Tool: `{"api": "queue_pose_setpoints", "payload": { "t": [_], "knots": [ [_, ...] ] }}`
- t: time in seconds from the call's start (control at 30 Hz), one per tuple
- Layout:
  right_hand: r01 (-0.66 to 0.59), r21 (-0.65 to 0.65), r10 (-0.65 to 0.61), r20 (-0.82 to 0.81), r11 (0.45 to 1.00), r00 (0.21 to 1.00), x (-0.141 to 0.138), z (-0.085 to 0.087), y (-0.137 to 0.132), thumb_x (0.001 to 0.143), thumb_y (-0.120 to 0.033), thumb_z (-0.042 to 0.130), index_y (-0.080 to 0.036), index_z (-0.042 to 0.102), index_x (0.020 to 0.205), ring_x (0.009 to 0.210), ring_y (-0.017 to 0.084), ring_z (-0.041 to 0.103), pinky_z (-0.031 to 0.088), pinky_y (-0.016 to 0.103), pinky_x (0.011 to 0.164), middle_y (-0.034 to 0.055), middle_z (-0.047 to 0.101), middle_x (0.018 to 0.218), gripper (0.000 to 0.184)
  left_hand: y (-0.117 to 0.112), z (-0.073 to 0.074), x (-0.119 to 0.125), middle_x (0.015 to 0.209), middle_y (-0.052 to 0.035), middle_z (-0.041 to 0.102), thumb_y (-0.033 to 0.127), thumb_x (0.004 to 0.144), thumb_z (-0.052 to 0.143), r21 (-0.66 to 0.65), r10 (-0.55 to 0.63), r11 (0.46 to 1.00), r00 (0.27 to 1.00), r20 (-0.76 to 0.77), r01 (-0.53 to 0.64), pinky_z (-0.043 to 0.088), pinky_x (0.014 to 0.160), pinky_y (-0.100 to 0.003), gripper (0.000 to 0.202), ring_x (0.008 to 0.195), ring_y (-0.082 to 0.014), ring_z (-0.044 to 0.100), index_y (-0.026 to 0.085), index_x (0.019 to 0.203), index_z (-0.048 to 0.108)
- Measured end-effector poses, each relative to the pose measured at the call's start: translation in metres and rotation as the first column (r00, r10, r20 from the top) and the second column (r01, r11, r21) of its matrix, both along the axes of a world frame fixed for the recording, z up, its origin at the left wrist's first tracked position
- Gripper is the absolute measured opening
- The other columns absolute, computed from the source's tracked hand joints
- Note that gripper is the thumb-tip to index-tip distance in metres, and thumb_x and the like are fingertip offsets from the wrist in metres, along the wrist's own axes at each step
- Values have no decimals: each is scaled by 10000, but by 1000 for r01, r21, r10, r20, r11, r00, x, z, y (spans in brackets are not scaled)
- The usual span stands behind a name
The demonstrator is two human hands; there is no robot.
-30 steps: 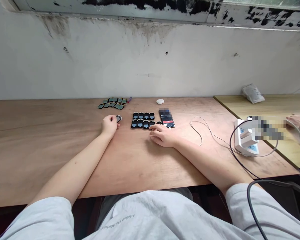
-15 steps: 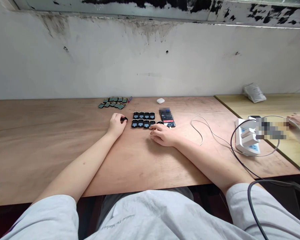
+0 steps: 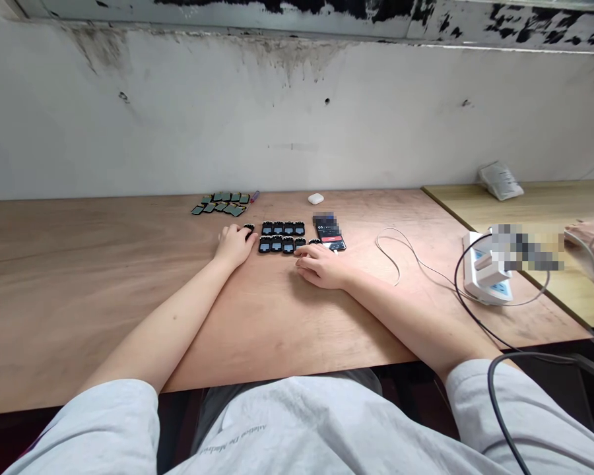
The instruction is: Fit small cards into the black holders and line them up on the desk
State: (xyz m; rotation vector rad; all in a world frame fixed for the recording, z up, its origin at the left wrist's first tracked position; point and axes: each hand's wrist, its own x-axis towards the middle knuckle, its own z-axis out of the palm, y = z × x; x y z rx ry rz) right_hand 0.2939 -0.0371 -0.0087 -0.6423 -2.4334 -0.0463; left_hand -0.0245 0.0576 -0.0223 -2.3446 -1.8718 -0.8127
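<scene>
While we lean over the plywood table (image 3: 79,284) in a pale grey shirt (image 3: 297,429), both our forearms lie on the board; a black cable (image 3: 492,396) loops past our right sleeve. Our right hand (image 3: 321,267) rests palm down with the fingers loosely bent, gripping nothing, its fingertips just beside the near row of black modules (image 3: 277,245); our left hand (image 3: 235,243) is curled, its fingertips pinched on a small black part (image 3: 249,227) that sits at the left end of the far row, just beside the first module there. The modules lie in two neat rows between our hands; whether the part touches the table we cannot tell. To the right of the rows lies a phone (image 3: 330,234) with its screen lit; a thin white cable (image 3: 396,254) curls away from it toward a white power strip (image 3: 488,277) at the table's right edge; past that, on the next table, another person's hand (image 3: 587,232) shows. Further off, a loose cluster of green boards (image 3: 222,204) lies beside a small pen (image 3: 255,196); a white earbud case (image 3: 315,198) sits near the stained wall (image 3: 178,132).
</scene>
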Motion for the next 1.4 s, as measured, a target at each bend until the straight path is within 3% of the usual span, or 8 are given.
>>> {"api": "queue_pose_setpoints", "payload": {
  "t": [0.1, 0.3, 0.57, 0.77, 0.93, 1.13, 1.23, 1.4],
  "knots": [
    [29, -5, -29, 16, 1000, 999, 0, -1, 0, 1042, -259, 557, -227, 713, 1035, 1106, 273, 624, 533, 466, 949, 137, 664, 1288, 160, -3, 2, 4, 1235, -207, 658, 562, 1003, 496, -22, -11, 1000, 999, -36, 10, 404, 1063, -670, 483, 1259, -445, 508, 248, 1254, 764],
    [57, 6, -57, 43, 998, 997, 0, -1, -1, 1055, -262, 536, -236, 714, 1031, 1128, 272, 605, 506, 455, 960, 124, 659, 1302, 182, -7, 6, 7, 1405, -190, 651, 561, 1047, 383, -79, -151, 986, 987, -51, 147, 335, 1146, -610, 582, 1388, -411, 443, 226, 1451, 634],
    [469, 3, -469, 11, 883, 883, -1, -3, 1, 1034, -339, 571, -180, 675, 1137, 1252, 390, 514, 432, 599, 1038, 205, 632, 1351, 216, -11, 10, 5, 1569, -141, 564, 564, 1055, 357, -189, -300, 940, 952, -60, 284, 252, 1230, -603, 645, 1562, -399, 309, 216, 1577, 508],
    [501, -18, -501, 1, 865, 865, 0, -6, 3, 1051, -422, 565, -183, 719, 1005, 1313, 406, 481, 410, 641, 1084, 204, 654, 1312, 288, -19, 14, 8, 1643, -156, 467, 549, 1040, 400, -117, -295, 951, 954, -55, 287, 262, 1236, -597, 649, 1561, -398, 314, 204, 1583, 489],
    [424, -61, -425, 2, 904, 905, -2, -1, -1, 1056, -414, 568, -195, 745, 959, 1288, 386, 516, 425, 624, 1085, 178, 702, 1222, 298, -45, 24, 14, 1418, -178, 636, 426, 1023, 448, 52, -353, 933, 933, -67, 357, 382, 1154, -556, 480, 1368, -360, 519, 194, 1393, 649],
    [-29, -143, 39, 68, 989, 997, -2, 8, -7, 1064, -377, 570, -207, 728, 1007, 1119, 270, 624, 528, 473, 1005, 118, 709, 1233, 239, -83, 28, 40, 1196, -141, 690, 361, 1001, 508, 1, -651, 753, 744, -149, 658, 511, 992, -451, 305, 1128, -290, 642, 230, 1184, 714],
    [-97, -148, 107, 61, 984, 992, -3, 8, -9, 1060, -384, 572, -203, 736, 1112, 1116, 270, 625, 540, 464, 995, 131, 680, 1241, 250, -94, 28, 55, 1067, -122, 699, 425, 1003, 542, -65, -742, 666, 651, -159, 743, 527, 888, -422, 277, 967, -267, 659, 220, 1105, 698],
    [-72, -142, 84, 78, 987, 993, -4, 4, -9, 1019, -341, 631, -219, 739, 1224, 1054, 265, 637, 562, 448, 935, 127, 660, 1187, 262, -98, 27, 64, 982, -123, 675, 567, 896, 698, -93, -712, 700, 684, -160, 708, 528, 814, -435, 389, 908, -294, 638, 202, 1030, 669]
  ]
}}
